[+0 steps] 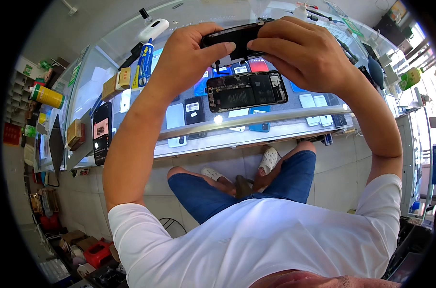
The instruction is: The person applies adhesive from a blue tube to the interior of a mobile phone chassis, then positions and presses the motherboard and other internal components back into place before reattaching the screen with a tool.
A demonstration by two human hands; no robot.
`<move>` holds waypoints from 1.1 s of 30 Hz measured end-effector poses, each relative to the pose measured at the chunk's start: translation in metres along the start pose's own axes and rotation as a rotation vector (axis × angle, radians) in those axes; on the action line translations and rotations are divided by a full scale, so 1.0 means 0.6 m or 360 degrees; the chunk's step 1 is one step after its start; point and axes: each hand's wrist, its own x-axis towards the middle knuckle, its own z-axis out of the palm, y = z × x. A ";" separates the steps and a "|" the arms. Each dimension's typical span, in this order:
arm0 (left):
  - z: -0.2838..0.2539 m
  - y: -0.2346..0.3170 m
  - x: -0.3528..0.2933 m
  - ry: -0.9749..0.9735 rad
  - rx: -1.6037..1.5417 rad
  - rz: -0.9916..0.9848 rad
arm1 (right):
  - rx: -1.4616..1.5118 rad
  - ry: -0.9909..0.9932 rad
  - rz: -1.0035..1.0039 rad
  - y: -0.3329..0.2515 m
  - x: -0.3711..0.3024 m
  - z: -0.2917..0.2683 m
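Note:
Both my hands are raised over a glass-topped counter, with a dark phone screen panel (239,39) held between them. My left hand (189,53) grips the panel's left end, thumb on its face. My right hand (302,50) pinches the right end with thumb and fingers. A thin dark flex cable (220,67) hangs from the panel's lower edge. Just below lies an opened phone body (247,91), its battery and circuit parts exposed. The panel appears tilted above the body; whether any cable joins the two, I cannot tell.
Several phones show around the glass counter (275,120). Left stand a blue-and-yellow tube (145,62), small cardboard boxes (111,87) and a propped phone with a lit screen (102,133). A white device (153,30) and screwdrivers (319,14) lie at the back. A dark blower bulb (375,71) sits right.

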 end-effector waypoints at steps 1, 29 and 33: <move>-0.001 0.000 -0.001 0.0006 0.0029 0.0011 | 0.0018 -0.0011 0.0041 -0.004 0.001 0.004; -0.025 -0.022 0.008 -0.0220 0.0079 -0.0038 | 0.1120 -0.0506 0.1213 -0.090 -0.003 0.038; -0.009 0.026 0.005 -0.0137 0.0126 -0.0246 | 0.1088 -0.0580 0.1360 -0.095 0.007 0.033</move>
